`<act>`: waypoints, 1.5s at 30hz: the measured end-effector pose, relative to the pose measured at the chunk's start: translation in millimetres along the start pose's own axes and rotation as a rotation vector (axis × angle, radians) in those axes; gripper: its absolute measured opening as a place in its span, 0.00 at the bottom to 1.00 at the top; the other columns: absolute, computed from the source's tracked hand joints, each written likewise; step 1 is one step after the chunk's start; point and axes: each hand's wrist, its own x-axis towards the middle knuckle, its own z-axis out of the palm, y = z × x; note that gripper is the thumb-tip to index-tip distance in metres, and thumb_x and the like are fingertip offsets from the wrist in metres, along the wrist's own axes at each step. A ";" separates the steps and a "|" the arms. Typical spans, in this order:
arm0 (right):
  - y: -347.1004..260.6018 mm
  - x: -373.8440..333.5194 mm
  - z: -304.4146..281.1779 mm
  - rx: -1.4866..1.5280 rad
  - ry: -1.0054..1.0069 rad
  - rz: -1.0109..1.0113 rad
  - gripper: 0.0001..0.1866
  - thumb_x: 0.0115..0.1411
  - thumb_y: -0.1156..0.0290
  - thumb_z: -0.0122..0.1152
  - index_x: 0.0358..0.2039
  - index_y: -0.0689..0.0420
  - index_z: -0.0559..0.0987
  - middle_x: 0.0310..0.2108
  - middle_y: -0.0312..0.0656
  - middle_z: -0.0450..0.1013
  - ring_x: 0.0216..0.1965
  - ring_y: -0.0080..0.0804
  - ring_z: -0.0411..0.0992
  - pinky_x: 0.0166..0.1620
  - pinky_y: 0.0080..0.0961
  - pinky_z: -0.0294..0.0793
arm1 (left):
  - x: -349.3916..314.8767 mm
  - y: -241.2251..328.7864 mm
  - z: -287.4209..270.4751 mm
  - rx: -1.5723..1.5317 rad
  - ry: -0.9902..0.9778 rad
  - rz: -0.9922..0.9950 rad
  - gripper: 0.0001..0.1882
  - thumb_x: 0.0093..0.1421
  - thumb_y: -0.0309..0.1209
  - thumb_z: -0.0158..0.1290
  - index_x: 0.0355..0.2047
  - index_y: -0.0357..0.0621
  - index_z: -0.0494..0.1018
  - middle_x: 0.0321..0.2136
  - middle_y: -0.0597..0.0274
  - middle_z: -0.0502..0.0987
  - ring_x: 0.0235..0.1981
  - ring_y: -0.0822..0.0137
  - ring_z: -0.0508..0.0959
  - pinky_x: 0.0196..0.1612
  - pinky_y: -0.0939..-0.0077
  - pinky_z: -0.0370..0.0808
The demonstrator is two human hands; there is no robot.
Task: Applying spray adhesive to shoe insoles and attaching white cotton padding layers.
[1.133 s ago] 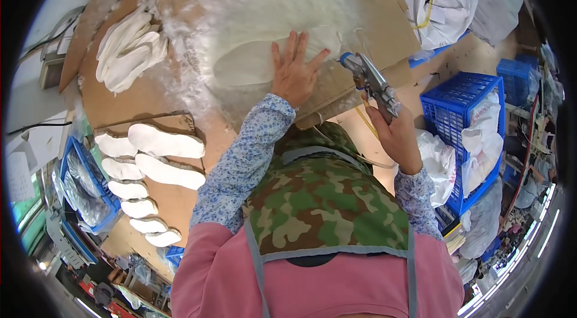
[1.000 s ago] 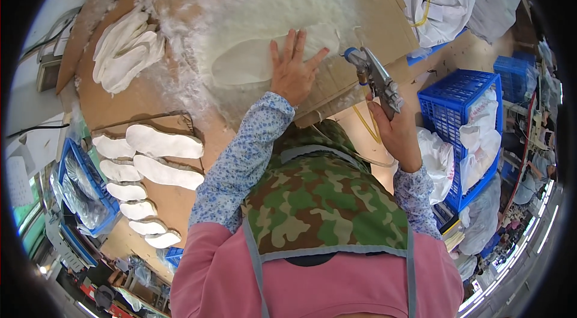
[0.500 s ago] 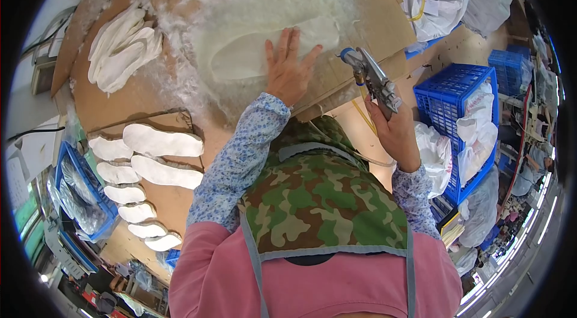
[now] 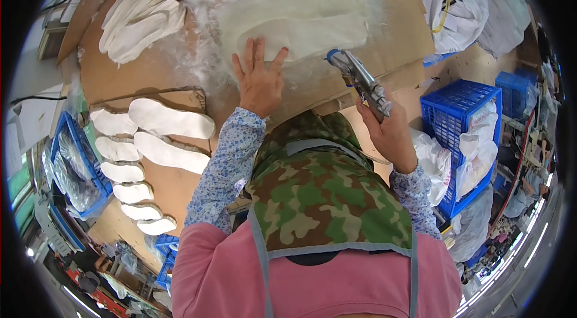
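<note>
A white insole (image 4: 318, 34) lies flat on the cardboard (image 4: 396, 24), in a patch coated with pale residue. My left hand (image 4: 259, 81) is open, its spread fingertips touching the insole's near left edge. In my right hand (image 4: 390, 138) is a metal spray gun (image 4: 363, 78), gripped by its rear part, with the blue-ringed nozzle pointing left toward the insole's near edge. Part of the right hand's fingers is hidden behind the gun. Several loosely piled white insoles (image 4: 141, 27) rest at the far left.
Several insoles (image 4: 168, 120) are laid out on a cardboard sheet at the left. A blue crate (image 4: 451, 102) with white bags stands at the right, and plastic bags (image 4: 463, 0) are behind it. A blue tray (image 4: 90, 168) sits at the far left edge.
My left hand has slid left and toward me, from the insole's middle to its near left edge. The spray gun has shifted slightly left. The whole view has shifted a little.
</note>
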 end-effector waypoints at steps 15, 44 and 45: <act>-26.4 12.8 36.0 0.052 -0.154 -0.098 0.18 0.58 0.77 0.58 0.49 0.58 0.69 0.37 0.55 0.74 0.39 0.57 0.73 0.40 0.39 0.72 | -34.7 -16.6 -7.6 -0.023 0.033 -0.166 0.30 0.57 0.26 0.51 0.61 0.64 0.66 0.66 0.42 0.51 0.69 0.43 0.47 0.65 0.32 0.38; 8.7 -17.3 -4.1 -0.023 0.107 0.046 0.12 0.61 0.76 0.58 0.45 0.63 0.72 0.28 0.50 0.75 0.28 0.41 0.74 0.33 0.29 0.72 | -38.3 -18.5 -2.2 -0.115 0.038 -0.161 0.27 0.58 0.23 0.49 0.58 0.63 0.71 0.65 0.45 0.54 0.68 0.47 0.52 0.67 0.37 0.39; 5.8 -17.0 -2.5 -0.005 0.087 0.054 0.13 0.61 0.76 0.58 0.45 0.62 0.71 0.28 0.50 0.74 0.28 0.41 0.74 0.33 0.29 0.72 | -38.3 -18.6 -2.3 -0.116 0.049 -0.149 0.27 0.58 0.23 0.49 0.57 0.63 0.71 0.65 0.46 0.54 0.68 0.47 0.52 0.67 0.37 0.40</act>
